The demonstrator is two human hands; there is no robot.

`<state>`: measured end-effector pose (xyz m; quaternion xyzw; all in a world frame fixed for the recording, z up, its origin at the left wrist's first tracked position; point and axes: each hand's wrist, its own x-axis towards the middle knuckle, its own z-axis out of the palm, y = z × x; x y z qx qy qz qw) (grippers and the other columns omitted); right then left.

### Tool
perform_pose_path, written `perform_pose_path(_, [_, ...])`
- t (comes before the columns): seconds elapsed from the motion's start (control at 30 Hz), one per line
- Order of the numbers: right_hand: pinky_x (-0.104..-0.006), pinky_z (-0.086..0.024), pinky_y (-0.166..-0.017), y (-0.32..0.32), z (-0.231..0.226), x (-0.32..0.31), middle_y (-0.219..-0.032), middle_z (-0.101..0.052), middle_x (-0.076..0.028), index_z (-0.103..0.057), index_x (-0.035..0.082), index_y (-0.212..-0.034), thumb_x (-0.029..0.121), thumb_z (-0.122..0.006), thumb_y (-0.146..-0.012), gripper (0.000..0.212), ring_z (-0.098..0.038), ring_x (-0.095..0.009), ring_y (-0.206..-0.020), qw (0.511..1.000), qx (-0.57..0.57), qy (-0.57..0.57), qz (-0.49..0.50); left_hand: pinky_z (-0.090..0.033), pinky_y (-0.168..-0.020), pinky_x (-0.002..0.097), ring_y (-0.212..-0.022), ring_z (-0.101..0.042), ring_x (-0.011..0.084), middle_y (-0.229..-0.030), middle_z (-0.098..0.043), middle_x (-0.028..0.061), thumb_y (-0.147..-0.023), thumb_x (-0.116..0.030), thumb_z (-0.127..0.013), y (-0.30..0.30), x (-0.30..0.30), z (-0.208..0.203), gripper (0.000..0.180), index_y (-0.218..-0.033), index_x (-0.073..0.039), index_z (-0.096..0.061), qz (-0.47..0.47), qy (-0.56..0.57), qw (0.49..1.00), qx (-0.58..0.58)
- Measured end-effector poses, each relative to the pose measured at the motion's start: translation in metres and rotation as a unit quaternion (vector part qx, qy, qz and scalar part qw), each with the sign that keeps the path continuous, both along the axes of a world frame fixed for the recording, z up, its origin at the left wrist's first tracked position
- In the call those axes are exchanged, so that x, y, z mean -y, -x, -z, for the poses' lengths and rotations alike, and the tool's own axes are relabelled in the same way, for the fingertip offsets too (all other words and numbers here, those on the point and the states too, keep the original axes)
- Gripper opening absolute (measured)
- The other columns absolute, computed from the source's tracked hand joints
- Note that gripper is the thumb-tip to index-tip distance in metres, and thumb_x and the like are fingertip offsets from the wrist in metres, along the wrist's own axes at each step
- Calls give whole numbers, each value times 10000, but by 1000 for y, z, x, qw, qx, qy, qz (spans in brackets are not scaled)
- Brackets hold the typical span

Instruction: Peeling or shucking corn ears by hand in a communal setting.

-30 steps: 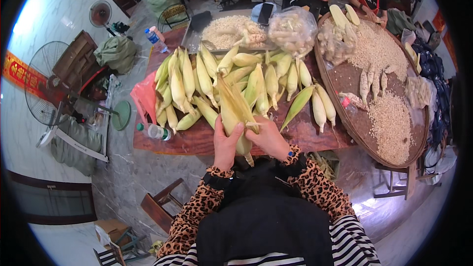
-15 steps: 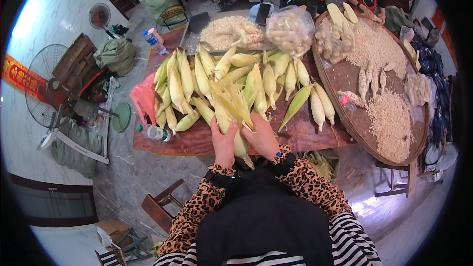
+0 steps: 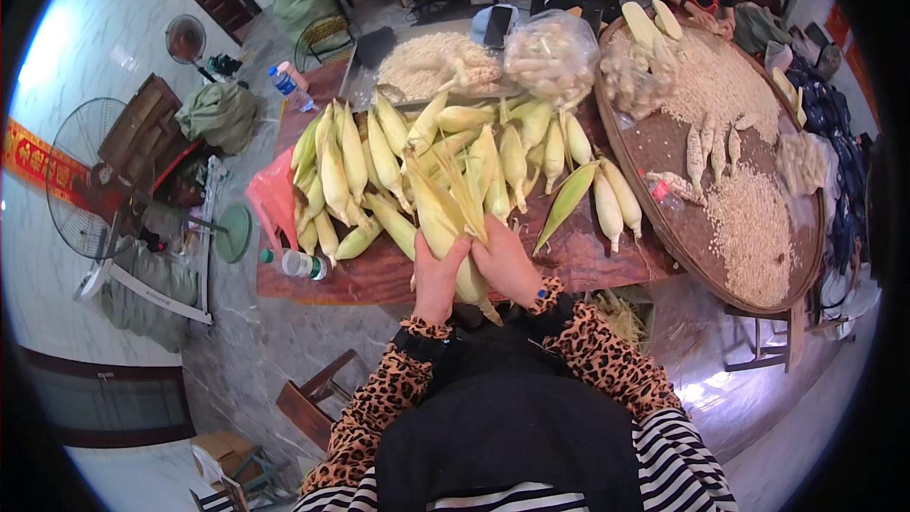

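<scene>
Both my hands grip one ear of corn [image 3: 435, 209] in front of me, over the near edge of the table. My left hand [image 3: 439, 277] is wrapped round its left side, the thumb lying along the husk. On the other side, my right hand [image 3: 505, 264] closes on the husk leaves, its thumb close to the left one. The upper husk is loosened and spreads apart; its stem end points down toward me. Just beyond lies a pile of unhusked corn ears [image 3: 384, 147]. Right of my hands are a greener ear [image 3: 569, 206] and two pale ears [image 3: 609, 213].
A round woven tray [image 3: 684, 218] with loose kernels and cobs stands at the right. Behind the pile are a kernel-filled metal tray [image 3: 436, 62] and a plastic bag of cobs [image 3: 552, 57]. A bottle [image 3: 294, 264] lies front left. Two people sit across the table.
My hands have closed in toward each other on the ear, and the loosened husk leaves stand more upright. The view has shifted slightly.
</scene>
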<state>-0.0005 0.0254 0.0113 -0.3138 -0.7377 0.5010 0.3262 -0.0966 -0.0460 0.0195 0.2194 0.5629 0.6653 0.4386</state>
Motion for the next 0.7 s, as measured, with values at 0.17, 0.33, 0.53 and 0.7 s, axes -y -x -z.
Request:
perform_pose_path(0.17, [-435,-425,-744,4,27,-6,-852,-535,-284,-479,-45,-957,91,-476,-809,201,-510,-453,-849,989,9,53,137,-437,-856,297,-1009,-503,171,-1149,-481,104,-823,-62,-604,-6,-1,-3,528,-1266,-21,-321,-58,8,991,-117])
perform_pose_path(0.33, [-271,-436,-583,-3,21,-28,-747,-520,-47,-471,4,-909,47,-399,-877,89,-502,-134,-611,831,-220,491,138,-442,-833,311,-1010,-500,181,-1148,-481,113,-808,-123,-640,5,-6,-9,597,-1284,-33,-292,-95,-42,995,0])
perform_pose_path(0.53, [-212,-296,-436,-44,-4,-24,-595,-336,30,-359,83,-712,103,-383,-911,201,-324,-67,-467,600,-319,729,-88,-464,-819,344,-989,-519,207,-1135,-485,92,-856,-145,-576,45,0,4,507,-1273,-56,-302,-179,-25,978,102])
perform_pose_path(0.7, [-188,-282,-402,-63,-34,-29,-587,-341,39,-406,74,-738,107,-413,-921,186,-305,-43,-455,689,-350,630,-79,-481,-796,369,-971,-533,230,-1104,-488,109,-860,-134,-554,74,19,5,487,-1268,-70,-295,-106,-36,983,147])
